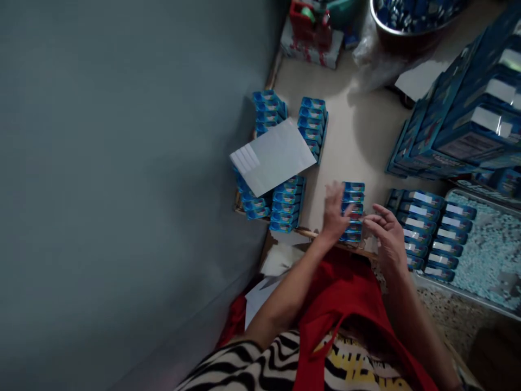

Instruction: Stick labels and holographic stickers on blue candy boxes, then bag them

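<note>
Now | short stack of small blue printed cartons [352, 213] at near edge of beige surface [358, 141], long axis running away from the person | left hand [334, 213] touching its left side, fingers spread, gripping nothing | right hand [387, 234] just beside its right, fingers loosely curled, empty.

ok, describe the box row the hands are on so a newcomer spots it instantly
On the beige board, find the short row of small blue boxes at its near edge. It stands alone between the left hand and right hand, while other rows sit paired.
</note>
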The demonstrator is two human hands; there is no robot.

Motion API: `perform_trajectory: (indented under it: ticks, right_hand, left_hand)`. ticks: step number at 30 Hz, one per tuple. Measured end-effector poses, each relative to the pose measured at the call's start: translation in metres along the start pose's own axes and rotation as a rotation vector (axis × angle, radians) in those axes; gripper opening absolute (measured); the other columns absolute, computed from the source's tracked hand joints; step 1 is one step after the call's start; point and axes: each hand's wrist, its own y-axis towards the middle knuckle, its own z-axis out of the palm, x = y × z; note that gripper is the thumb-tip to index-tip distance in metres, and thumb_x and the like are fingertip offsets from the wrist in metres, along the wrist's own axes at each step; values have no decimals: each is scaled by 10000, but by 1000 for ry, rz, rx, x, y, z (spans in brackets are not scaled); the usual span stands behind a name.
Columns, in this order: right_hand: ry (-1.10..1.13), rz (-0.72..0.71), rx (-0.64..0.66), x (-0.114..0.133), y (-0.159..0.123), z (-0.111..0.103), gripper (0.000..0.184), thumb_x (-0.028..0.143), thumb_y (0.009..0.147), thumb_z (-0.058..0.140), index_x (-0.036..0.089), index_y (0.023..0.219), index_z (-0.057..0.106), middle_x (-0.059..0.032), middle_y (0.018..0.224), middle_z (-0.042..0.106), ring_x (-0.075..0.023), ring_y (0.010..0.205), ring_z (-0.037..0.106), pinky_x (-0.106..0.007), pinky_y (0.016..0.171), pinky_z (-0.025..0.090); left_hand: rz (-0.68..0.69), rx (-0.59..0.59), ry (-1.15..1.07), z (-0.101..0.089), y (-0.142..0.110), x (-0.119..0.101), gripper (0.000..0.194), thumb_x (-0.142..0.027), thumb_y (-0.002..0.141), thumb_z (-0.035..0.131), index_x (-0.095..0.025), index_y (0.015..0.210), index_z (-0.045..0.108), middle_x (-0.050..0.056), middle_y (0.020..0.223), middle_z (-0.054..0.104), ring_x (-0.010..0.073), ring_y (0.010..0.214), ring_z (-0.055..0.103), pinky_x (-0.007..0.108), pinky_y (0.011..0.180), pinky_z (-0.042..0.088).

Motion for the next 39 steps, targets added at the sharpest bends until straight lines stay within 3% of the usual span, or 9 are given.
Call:
perform_trajectory:
  ticks: [3, 6, 9, 12, 15, 20, 23, 30, 39]
  right_hand:
    - [-4, 3, -10, -13, 11, 11, 600, 350, 645, 950, 241, 1163, 666, 24, 865, 769, -157, 814, 701, -303, 818, 562]
    - [-11, 12, 2, -19, 19, 21, 596, 345, 644, 949, 240, 1162, 674, 27, 858, 766, -151, 807, 695, -293, 808, 554]
    - [-26, 18, 23, -23, 25, 30, 600, 350, 642, 947, 242, 1167, 676, 26, 868, 762, -153, 808, 692, -292, 803, 549]
    - [-66, 9, 44, -27, 30, 36, 598, 354, 655, 935, 242, 1180, 671, 24, 876, 761, -154, 821, 693, -294, 816, 544]
    - [-121, -19, 21, -32, 40, 42, 561, 359, 665, 918, 235, 1153, 670, 9, 882, 769, -167, 841, 710, -316, 848, 555]
    - [-251, -204, -189, -37, 77, 57, 452, 370, 714, 858, 229, 1084, 642, -12, 881, 780, -196, 858, 739, -349, 889, 584]
    - [-388, -289, -227, -37, 98, 64, 380, 352, 774, 793, 232, 1103, 645, -13, 896, 780, -204, 887, 743, -351, 913, 590]
    - [-518, -342, -243, -40, 116, 64, 422, 298, 783, 783, 196, 1178, 675, -20, 895, 769, -204, 843, 716, -336, 861, 575]
    - [-637, -398, -282, -45, 127, 58, 460, 302, 747, 757, 198, 1191, 693, 39, 777, 734, -182, 756, 691, -315, 784, 559]
  left_hand:
    - [-239, -162, -357, -37, 2, 21, 548, -596, 958, 660, -204, 1333, 739, 199, 1418, 701, 368, 1388, 628, 547, 1196, 485]
    - [-425, 83, -740, -58, 10, 30, 707, -764, 835, 736, -168, 1214, 772, 193, 1189, 786, 325, 1126, 748, 452, 970, 599]
    - [-491, 322, -910, -63, 16, 27, 760, -723, 678, 895, -185, 1202, 782, 160, 1172, 797, 268, 1024, 759, 364, 869, 596]
    - [-518, 330, -882, -59, 20, 23, 626, -608, 592, 978, -186, 1022, 808, 107, 1007, 804, 213, 884, 740, 307, 782, 567]
    - [-503, 202, -801, -53, 24, 23, 480, -560, 582, 979, -184, 795, 769, 51, 800, 752, 166, 743, 676, 272, 686, 529]
    - [-445, -28, -738, -40, 41, 20, 423, -546, 641, 946, -185, 762, 761, 15, 747, 722, 133, 683, 626, 262, 668, 543]
    - [-411, -100, -697, -31, 55, 20, 412, -549, 669, 927, -182, 775, 773, 10, 720, 717, 133, 666, 621, 257, 655, 532]
    - [-419, -125, -673, -25, 66, 29, 321, -472, 717, 896, -180, 774, 776, 21, 731, 722, 138, 683, 628, 252, 648, 520]
    - [-484, -99, -708, -22, 67, 29, 428, -538, 636, 937, -167, 760, 762, 8, 721, 709, 128, 675, 617, 244, 646, 528]
